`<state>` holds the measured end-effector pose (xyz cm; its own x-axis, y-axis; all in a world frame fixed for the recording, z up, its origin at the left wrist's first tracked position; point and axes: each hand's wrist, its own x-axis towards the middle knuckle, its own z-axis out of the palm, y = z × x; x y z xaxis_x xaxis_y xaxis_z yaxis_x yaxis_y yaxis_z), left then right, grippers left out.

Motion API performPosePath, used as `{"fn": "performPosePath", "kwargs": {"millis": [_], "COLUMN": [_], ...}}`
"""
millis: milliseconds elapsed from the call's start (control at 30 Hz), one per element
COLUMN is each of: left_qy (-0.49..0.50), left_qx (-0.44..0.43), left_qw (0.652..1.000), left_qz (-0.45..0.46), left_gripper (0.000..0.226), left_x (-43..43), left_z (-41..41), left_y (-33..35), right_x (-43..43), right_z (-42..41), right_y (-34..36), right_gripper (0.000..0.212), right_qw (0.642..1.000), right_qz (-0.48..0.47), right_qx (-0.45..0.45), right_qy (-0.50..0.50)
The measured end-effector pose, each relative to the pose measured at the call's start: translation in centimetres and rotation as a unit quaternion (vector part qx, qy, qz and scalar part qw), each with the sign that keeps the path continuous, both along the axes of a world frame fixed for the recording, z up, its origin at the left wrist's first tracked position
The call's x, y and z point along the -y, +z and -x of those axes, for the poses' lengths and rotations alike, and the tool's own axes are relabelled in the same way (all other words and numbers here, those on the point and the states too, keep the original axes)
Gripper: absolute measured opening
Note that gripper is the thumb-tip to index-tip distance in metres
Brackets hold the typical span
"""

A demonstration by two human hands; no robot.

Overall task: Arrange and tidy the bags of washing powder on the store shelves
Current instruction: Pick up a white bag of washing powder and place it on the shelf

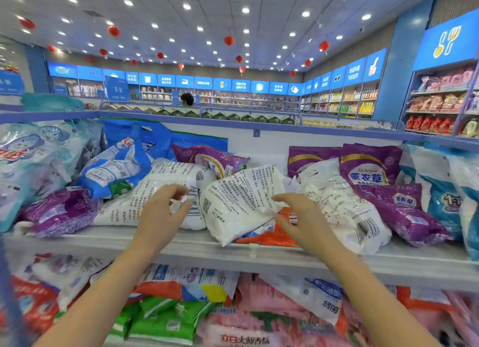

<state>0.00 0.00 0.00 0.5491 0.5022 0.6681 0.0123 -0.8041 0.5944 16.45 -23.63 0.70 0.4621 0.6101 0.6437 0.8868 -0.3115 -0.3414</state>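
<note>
— Where are the hands just now?

— Both are up at the shelf (181, 245). The left hand (163, 212) hovers over the left white bag (155, 183), which lies print side up. Its fingers are curled in by the barcode. Whether they have hold of the film, I can't tell from here.

— And the other?

— The right hand (300, 217) reaches in from five o'clock with its fingers almost straight. The tips are against the crumpled edge of the centre white bag (238, 199). It grips nothing that I can see.

— How does that centre bag lie?

— Tilted, with its lower corner down at the shelf's front edge. It rests partly on an orange bag (274, 236) at its five o'clock.

— And the rest of the powder?

— A jumble. At three o'clock the right white bag (337, 204) slumps toward the front. The purple bags (368, 170) sit behind and beside it. At ten o'clock a blue-and-white bag (111, 170) leans above a low purple bag (62, 209). Under the shelf, at six o'clock, a green bag (166, 318) and a pink bag (259, 300) lie flat among others.
</note>
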Motion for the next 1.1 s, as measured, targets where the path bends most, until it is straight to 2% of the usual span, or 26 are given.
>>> {"fn": "performPosePath", "kwargs": {"millis": [133,267,367,467,567,700,867,1000,1033,1100], "left_qy": [-0.006,-0.031,-0.051,-0.075,-0.09,-0.118,-0.141,-0.142,-0.139,-0.13], "left_qx": [-0.034,-0.031,-0.022,-0.01,-0.003,-0.008,-0.012,-0.009,-0.006,-0.001], "left_qw": [0.999,0.999,0.998,0.996,0.995,0.991,0.988,0.988,0.988,0.989], "left_qz": [-0.007,0.002,0.022,0.036,0.045,0.065,0.065,0.062,0.062,0.064], "left_gripper": [0.026,0.028,0.024,0.02,0.019,0.018,0.019,0.022,0.021,0.02], "left_x": [-0.6,-1.9,-2.7,-3.1,-3.4,-4.0,-4.6,-4.6,-4.5,-4.3], "left_z": [-1.6,-2.2,-2.5,-2.4,-2.1,-1.6,-1.2,-1.2,-1.2,-1.3], "left_y": [0.3,-0.2,-0.4,-0.5,-0.6,-0.7,-0.8,-0.8,-0.8,-0.8], "right_x": [-4.7,-7.5,-9.0,-9.9,-10.1,-10.1,-9.3,-8.1,-7.7,-6.9], "right_z": [-0.3,-0.6,-0.3,-0.4,-1.0,-1.5,-2.2,-3.3,-3.5,-3.8], "right_y": [-0.1,-0.8,-0.2,-0.6,-1.0,-0.1,2.6,4.5,5.0,6.1], "right_gripper": [0.068,0.09,0.093,0.08,0.065,0.048,0.035,0.02,0.02,0.037], "right_qw": [0.978,0.947,0.923,0.914,0.923,0.953,0.994,0.997,0.996,0.99], "right_qz": [0.173,0.272,0.317,0.328,0.3,0.226,0.086,-0.027,-0.05,-0.091], "right_qx": [0.1,0.154,0.205,0.229,0.234,0.193,0.054,-0.043,-0.058,-0.1], "right_qy": [0.064,0.07,0.067,0.065,0.059,0.066,0.046,0.052,0.05,0.041]}}
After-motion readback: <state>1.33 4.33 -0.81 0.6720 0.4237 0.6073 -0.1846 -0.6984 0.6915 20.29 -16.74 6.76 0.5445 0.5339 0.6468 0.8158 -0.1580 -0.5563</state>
